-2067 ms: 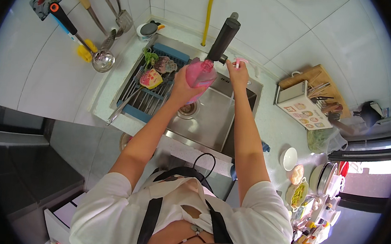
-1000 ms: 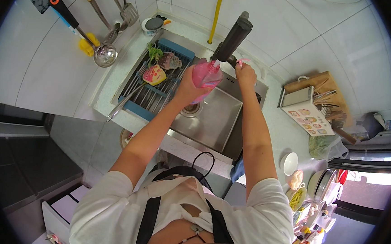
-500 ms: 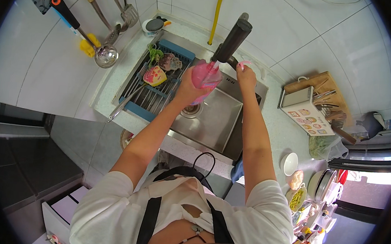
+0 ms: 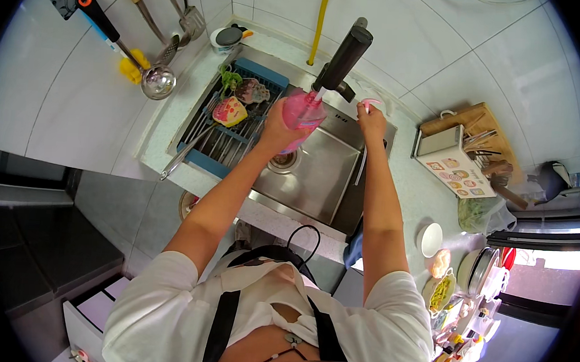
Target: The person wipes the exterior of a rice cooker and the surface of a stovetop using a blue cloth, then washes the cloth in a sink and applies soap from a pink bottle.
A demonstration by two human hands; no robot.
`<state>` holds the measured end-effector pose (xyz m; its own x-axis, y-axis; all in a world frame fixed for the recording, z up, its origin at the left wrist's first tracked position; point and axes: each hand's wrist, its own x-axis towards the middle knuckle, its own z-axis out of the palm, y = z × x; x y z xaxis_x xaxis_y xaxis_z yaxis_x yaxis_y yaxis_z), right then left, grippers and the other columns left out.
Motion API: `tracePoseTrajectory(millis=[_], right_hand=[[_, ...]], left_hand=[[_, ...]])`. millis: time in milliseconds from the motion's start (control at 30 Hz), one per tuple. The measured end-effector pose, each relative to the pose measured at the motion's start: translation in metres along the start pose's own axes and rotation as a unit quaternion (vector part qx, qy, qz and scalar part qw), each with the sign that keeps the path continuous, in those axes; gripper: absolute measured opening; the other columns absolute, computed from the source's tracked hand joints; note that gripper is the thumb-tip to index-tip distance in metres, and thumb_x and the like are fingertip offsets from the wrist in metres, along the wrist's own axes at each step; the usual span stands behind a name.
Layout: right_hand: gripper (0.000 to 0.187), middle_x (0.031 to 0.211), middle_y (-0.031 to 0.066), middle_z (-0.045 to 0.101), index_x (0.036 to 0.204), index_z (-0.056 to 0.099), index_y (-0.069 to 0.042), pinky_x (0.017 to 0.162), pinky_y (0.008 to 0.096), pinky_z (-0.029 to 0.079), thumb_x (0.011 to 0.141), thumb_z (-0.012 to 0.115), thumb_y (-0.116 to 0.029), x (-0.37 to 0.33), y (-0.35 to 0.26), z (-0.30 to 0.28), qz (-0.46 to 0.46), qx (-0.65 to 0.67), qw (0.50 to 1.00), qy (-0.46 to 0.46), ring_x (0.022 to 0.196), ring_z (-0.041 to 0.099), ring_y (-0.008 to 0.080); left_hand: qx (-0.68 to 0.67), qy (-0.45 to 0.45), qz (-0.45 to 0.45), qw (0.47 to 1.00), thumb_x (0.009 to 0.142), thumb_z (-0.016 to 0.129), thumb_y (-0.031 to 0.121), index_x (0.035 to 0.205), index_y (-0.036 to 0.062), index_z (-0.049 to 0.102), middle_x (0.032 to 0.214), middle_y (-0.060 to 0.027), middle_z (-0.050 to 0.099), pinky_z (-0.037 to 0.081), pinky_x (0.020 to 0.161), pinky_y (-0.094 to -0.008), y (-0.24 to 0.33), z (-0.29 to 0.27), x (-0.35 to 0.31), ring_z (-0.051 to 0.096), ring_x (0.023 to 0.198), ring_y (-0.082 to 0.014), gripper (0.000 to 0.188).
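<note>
My left hand point(image 4: 278, 130) is wrapped round a clear pink bottle point(image 4: 303, 112) and holds it over the sink. The bottle's open mouth is under the spout of the black faucet point(image 4: 347, 54), and a pale stream runs from the spout into it. Over the sink's right side, my right hand point(image 4: 373, 124) grips a pink pump top point(image 4: 371, 102). A thin pale tube point(image 4: 361, 167) hangs below that hand. The hand is a little to the right of the faucet's side lever point(image 4: 343, 90), apart from it.
A blue-ended drying rack point(image 4: 213, 164) spans the sink's left side, with sponges, greens and a long-handled utensil on it. Ladles and spatulas hang on the left wall. A utensil holder point(image 4: 453, 169), a white bowl point(image 4: 429, 240) and food dishes stand on the right counter.
My right hand, with the pump top, has moved right and slightly down, away from the faucet lever. The bottle in my left hand has shifted slightly left.
</note>
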<state>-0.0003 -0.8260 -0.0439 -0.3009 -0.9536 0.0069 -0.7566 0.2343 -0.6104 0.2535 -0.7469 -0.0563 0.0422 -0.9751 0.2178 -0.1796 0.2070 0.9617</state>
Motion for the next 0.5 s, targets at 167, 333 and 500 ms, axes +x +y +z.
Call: tracePoseTrajectory(millis=[167, 333, 500], right_hand=[[0.039, 0.068, 0.0065, 0.065, 0.092, 0.066, -0.009, 0.062, 0.0298, 0.048, 0.08, 0.054, -0.044, 0.001, 0.002, 0.006, -0.027, 0.001, 0.999, 0.019, 0.059, 0.064, 0.0155], [0.038, 0.066, 0.0078, 0.064, 0.091, 0.066, -0.01, 0.061, 0.0311, 0.048, 0.08, 0.054, -0.045, -0.002, -0.009, 0.007, -0.043, 0.018, 0.999, 0.025, 0.058, 0.063, 0.017], [0.037, 0.065, 0.0101, 0.063, 0.091, 0.065, -0.01, 0.061, 0.0332, 0.047, 0.08, 0.054, -0.044, -0.003, -0.01, 0.01, -0.067, -0.021, 0.997, 0.039, 0.059, 0.063, 0.0202]], left_hand=[[0.026, -0.01, -0.019, 0.999, 0.055, 0.079, 0.012, 0.124, 0.0029, 0.034, 0.118, -0.0126, 0.046, 0.037, 0.095, -0.0341, 0.0, 0.0, -0.002, 0.045, 0.11, -0.0227, 0.083], [0.026, -0.01, -0.021, 0.999, 0.056, 0.079, 0.012, 0.125, 0.0027, 0.033, 0.118, -0.0128, 0.046, 0.037, 0.095, -0.0336, 0.005, -0.002, -0.003, 0.045, 0.11, -0.0227, 0.084], [0.019, -0.018, -0.033, 0.999, 0.056, 0.079, 0.011, 0.125, 0.0023, 0.033, 0.117, -0.013, 0.047, 0.036, 0.095, -0.0333, 0.0, 0.0, -0.001, 0.045, 0.11, -0.0227, 0.084]])
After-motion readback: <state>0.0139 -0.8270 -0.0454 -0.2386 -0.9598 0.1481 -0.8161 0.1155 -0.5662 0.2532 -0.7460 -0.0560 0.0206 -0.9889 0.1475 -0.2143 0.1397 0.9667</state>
